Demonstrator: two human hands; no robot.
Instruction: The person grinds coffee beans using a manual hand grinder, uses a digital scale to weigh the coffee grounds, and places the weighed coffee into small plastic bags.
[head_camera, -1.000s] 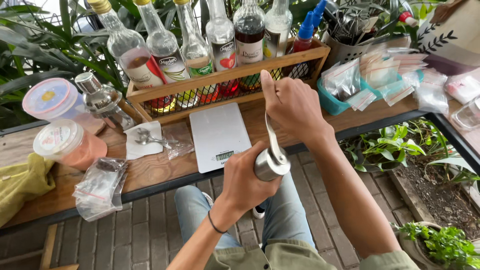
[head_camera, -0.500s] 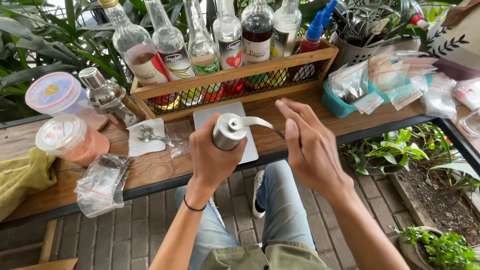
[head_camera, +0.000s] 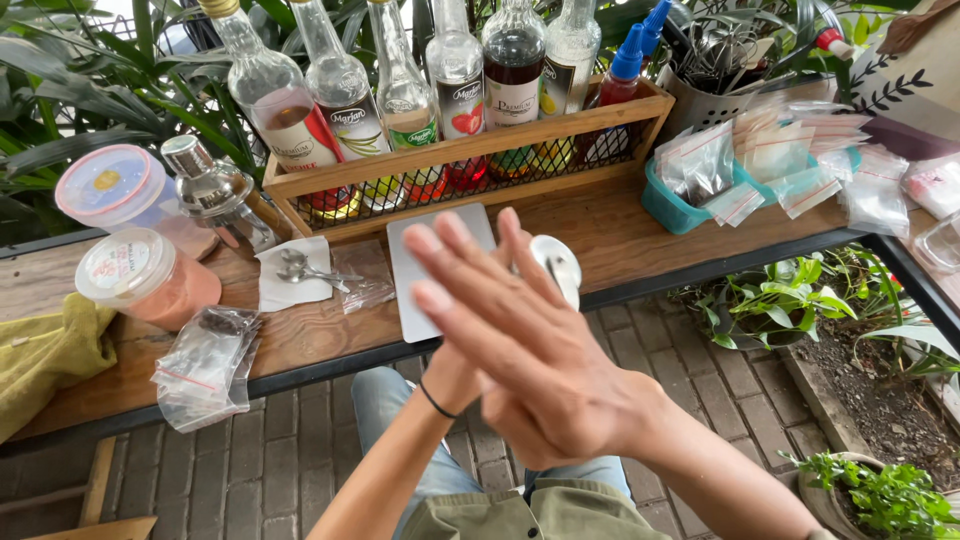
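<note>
Behind the wooden counter (head_camera: 620, 225), her right hand (head_camera: 520, 350) spreads open across the left hand (head_camera: 470, 375), which seems clamped on a steel cup (head_camera: 556, 266).

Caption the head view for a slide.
Right hand spread before the left hand, a small metal cup behind, above a white scale.

Bottles (head_camera: 455, 80) in rack (head_camera: 470, 160); scale (head_camera: 425, 270) before it
</note>
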